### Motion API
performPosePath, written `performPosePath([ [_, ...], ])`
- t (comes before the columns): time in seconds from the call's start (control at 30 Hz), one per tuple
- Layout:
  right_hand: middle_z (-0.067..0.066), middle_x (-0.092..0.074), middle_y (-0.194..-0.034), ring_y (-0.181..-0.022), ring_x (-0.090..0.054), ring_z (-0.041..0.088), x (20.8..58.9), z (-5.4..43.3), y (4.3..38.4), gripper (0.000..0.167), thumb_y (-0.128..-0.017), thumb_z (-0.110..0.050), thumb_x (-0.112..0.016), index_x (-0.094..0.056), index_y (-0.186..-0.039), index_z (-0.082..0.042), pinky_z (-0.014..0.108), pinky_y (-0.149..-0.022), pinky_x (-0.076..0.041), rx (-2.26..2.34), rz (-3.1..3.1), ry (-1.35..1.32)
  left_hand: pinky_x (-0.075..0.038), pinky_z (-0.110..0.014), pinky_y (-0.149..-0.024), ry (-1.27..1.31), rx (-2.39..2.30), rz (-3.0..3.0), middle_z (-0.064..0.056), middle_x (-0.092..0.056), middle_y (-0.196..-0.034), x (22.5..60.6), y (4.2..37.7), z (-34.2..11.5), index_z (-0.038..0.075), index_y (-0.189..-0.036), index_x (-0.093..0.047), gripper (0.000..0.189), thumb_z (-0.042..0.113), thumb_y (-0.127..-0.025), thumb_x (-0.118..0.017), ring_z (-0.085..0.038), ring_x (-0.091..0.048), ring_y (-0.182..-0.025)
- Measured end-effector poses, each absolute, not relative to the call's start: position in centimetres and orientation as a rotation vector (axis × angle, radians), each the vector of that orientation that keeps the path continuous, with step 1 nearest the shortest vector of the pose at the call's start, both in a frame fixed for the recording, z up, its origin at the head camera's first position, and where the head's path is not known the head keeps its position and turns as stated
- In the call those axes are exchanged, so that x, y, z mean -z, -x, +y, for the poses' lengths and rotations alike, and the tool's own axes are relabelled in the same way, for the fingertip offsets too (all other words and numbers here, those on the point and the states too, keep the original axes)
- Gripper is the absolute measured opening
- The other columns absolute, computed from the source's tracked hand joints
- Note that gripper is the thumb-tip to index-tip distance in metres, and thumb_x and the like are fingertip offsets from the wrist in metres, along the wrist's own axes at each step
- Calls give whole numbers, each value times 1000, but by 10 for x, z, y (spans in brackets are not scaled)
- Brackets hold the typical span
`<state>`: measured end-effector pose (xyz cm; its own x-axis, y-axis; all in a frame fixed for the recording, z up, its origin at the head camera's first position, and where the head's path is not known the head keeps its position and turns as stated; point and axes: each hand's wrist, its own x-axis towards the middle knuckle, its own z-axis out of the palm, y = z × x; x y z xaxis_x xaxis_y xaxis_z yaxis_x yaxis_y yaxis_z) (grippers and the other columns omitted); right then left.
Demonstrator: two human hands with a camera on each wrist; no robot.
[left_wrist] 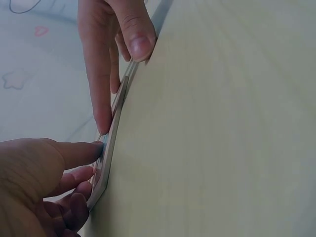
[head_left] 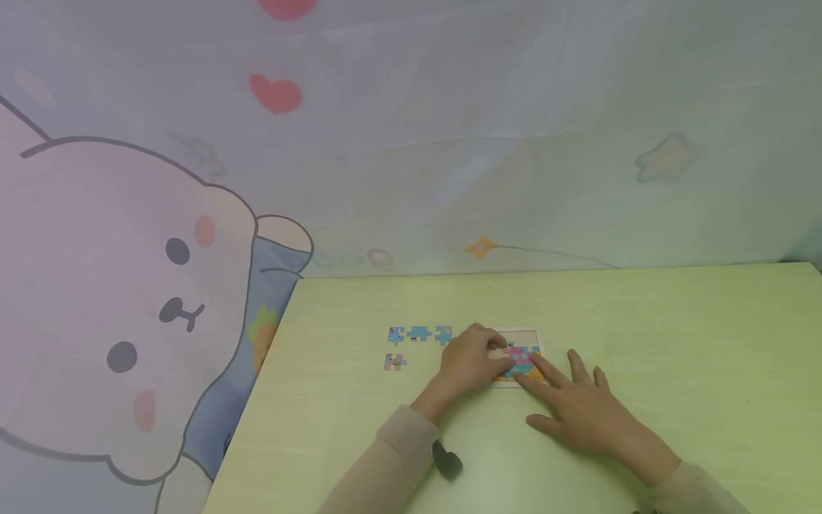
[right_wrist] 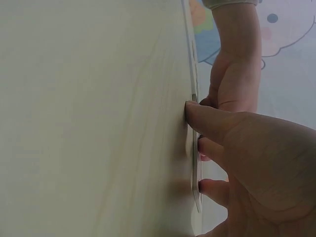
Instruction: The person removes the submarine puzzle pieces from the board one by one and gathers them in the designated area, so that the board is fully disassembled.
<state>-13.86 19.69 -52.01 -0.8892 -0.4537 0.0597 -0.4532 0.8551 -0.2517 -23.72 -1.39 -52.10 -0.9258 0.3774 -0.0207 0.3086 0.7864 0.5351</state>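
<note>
The left hand (head_left: 467,358) is bending its fingers over the left side of a shallow, pale wooden rectangular tray (head_left: 521,336), its thumb reaching onto the pink, blue and orange jigsaw picture (head_left: 521,355) inside; whether it is pinching a piece cannot be told. The right hand (head_left: 583,412) is lying spread out and relaxed, two of its nearly straight fingers reaching in from the right and touching the jigsaw picture. In the left wrist view, the left thumb tip and a right fingertip are coming close together over the tray.

From the far left, a large pale-pink cartoon animal (head_left: 128,285) with round dark eyes is showing on the printed cloth backdrop (head_left: 411,178). Next, on the light yellow-green worktop (head_left: 674,335), four loose interlocking jigsaw pieces are lying: three mainly blue ones (head_left: 419,333) are forming a spaced row, and a pinkish one (head_left: 394,362) is sitting just below the leftmost. A beige sleeve (head_left: 392,457) is covering the left forearm, with a small dark flat object (head_left: 447,462) showing beside it. The tray is resting flat on the worktop, between the hands, its upper part showing bare beige backing above the pieces. Farther right, another beige sleeve (head_left: 696,491) is covering the right forearm.
</note>
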Motion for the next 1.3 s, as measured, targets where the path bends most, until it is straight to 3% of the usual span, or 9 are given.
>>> performPosePath([
  [0.57,7,-39,-164,-136,-31,70,518,197,139,63,-97,-52,-68,-52,-154,-30,85,-92,-33,413,3019,734,-50,-28,-76,-508,-856,2836,10,-63,-103,523,235,-10,20,-111,-76,28,40,-91,-79,-10,-64,-93],
  [0.8,7,-39,-164,-135,-32,70,520,197,139,63,-97,-52,-68,-52,-154,-30,85,-91,-34,419,3032,745,-50,-30,-76,-496,-953,2772,12,-66,-105,520,231,-8,23,-97,-77,10,32,-93,-79,-9,-64,-95],
  [1.0,8,-40,-163,-136,-31,70,520,197,139,63,-97,-52,-68,-52,-154,-30,85,-92,-33,425,3029,736,-50,-30,-76,-476,-840,2842,8,-64,-101,517,228,-8,20,-113,-74,26,36,-93,-78,-11,-64,-90],
  [1.3,8,-41,-163,-136,-31,69,518,196,139,62,-97,-52,-68,-53,-153,-30,85,-92,-33,419,3029,739,-50,-30,-76,-447,-799,2860,8,-64,-101,519,229,-6,20,-112,-75,28,39,-92,-77,-12,-65,-90],
])
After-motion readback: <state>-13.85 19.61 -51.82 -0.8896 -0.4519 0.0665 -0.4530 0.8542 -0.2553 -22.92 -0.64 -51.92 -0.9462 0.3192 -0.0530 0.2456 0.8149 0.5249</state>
